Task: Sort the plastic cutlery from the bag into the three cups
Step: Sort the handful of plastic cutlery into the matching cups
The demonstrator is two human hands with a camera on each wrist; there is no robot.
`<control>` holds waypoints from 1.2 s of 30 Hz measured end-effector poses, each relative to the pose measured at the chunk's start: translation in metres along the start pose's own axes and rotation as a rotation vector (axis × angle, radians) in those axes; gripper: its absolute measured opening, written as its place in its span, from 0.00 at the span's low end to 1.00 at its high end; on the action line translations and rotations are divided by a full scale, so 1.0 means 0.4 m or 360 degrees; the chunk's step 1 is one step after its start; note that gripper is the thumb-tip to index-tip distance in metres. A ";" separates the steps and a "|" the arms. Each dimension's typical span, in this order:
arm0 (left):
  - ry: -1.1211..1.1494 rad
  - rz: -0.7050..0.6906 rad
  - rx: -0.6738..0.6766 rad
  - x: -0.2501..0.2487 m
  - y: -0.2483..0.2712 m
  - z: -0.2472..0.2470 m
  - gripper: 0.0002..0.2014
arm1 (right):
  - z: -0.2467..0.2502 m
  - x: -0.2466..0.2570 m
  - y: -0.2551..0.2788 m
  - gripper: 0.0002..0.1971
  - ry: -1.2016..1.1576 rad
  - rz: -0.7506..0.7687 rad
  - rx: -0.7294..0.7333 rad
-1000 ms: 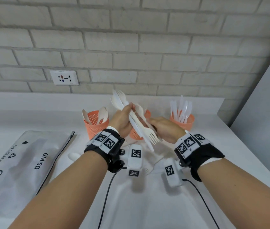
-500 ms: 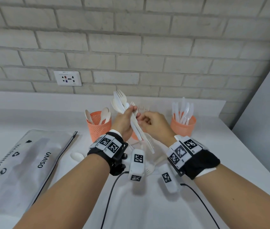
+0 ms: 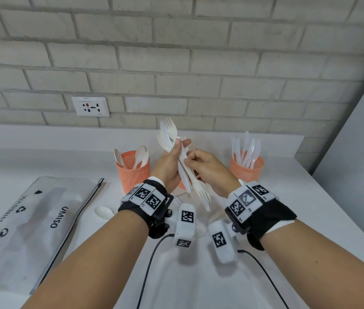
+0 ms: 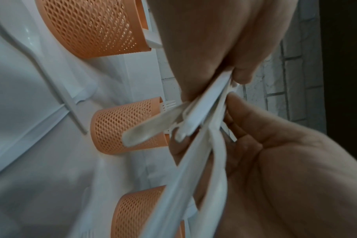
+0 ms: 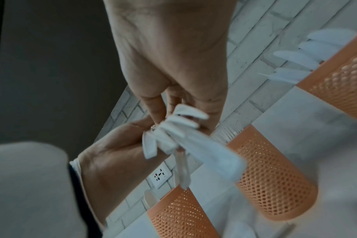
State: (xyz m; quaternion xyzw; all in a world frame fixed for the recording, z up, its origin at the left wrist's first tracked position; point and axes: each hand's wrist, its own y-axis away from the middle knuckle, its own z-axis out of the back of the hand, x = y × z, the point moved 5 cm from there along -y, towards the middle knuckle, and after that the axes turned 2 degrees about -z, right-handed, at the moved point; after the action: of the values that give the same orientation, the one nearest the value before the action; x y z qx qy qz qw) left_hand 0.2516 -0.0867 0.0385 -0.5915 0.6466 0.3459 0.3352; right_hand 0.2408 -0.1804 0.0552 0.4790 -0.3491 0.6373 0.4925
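My left hand (image 3: 176, 152) grips a bundle of white plastic cutlery (image 3: 184, 172) upright above the table, fork and spoon heads sticking out above and below. Close beside it, my right hand (image 3: 188, 158) pinches one piece in the middle of that bundle with thumb and forefinger. The left wrist view shows the cutlery bundle (image 4: 196, 127) crossing my palm. The right wrist view shows the fingers (image 5: 153, 106) nipping the handle ends (image 5: 173, 130). Three orange mesh cups stand behind: the left cup (image 3: 133, 172) holds spoons, the right cup (image 3: 246, 169) holds knives, and the middle cup (image 3: 182, 185) is mostly hidden by my hands.
The grey zip bag (image 3: 31, 219) lies flat at the left. A loose spoon (image 3: 104, 211) and a fork (image 3: 200, 230) lie on the white table (image 3: 198, 286) under my wrists. A brick wall with a socket (image 3: 90, 107) is behind, and a grey panel stands at the right.
My right hand has slid from the lower fork end up to the middle of the bundle. The left hand has kept its grip and hardly moved.
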 end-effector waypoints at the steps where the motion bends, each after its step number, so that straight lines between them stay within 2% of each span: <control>1: -0.0017 -0.0004 -0.0006 -0.002 0.000 -0.001 0.20 | 0.004 0.001 0.001 0.07 -0.0056 0.0011 -0.0030; 5: -0.0100 -0.0045 -0.0028 -0.009 0.001 -0.004 0.17 | 0.015 0.008 0.013 0.07 -0.0290 0.0025 -0.0147; 10: -0.0200 -0.0074 -0.0066 -0.005 -0.003 -0.002 0.14 | 0.034 0.011 0.014 0.09 -0.0012 0.0185 -0.0387; 12: -0.0225 -0.0075 -0.0108 -0.002 -0.006 0.005 0.14 | 0.033 0.007 0.003 0.08 0.0164 0.0184 -0.0293; 15: -0.0126 -0.0061 -0.0216 0.002 -0.014 0.029 0.14 | 0.028 -0.013 -0.001 0.05 0.0358 0.0005 0.0067; 17: -0.0026 -0.0101 -0.0292 -0.006 -0.017 0.046 0.13 | 0.029 -0.024 0.007 0.08 0.0382 -0.0067 0.0245; 20: 0.0020 -0.0165 -0.0418 -0.026 -0.020 0.066 0.13 | 0.046 -0.028 0.013 0.11 0.0538 -0.0049 0.0237; 23: 0.0034 -0.0180 -0.0516 -0.036 -0.023 0.085 0.10 | 0.081 -0.023 0.008 0.13 0.0793 -0.0052 0.0074; 26: 0.0115 -0.0126 -0.0518 -0.024 -0.025 0.089 0.12 | 0.094 0.005 0.014 0.15 0.0574 0.0037 -0.0123; 29: 0.0104 -0.0123 -0.0529 -0.008 -0.022 0.071 0.14 | 0.038 0.035 0.023 0.10 0.0374 0.0228 0.0015; 32: -0.0139 -0.0072 -0.0536 0.003 -0.014 0.055 0.17 | -0.016 0.036 0.019 0.09 0.0522 0.0324 0.0197; 36: -0.0238 -0.0002 -0.0454 0.015 -0.017 0.052 0.22 | -0.027 0.028 0.011 0.12 0.0686 0.0302 0.0259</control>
State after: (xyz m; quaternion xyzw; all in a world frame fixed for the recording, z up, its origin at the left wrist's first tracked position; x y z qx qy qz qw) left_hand 0.2584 -0.0729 0.0221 -0.6061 0.5638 0.4772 0.2951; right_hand 0.2332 -0.1685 0.0627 0.3352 -0.2270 0.7941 0.4532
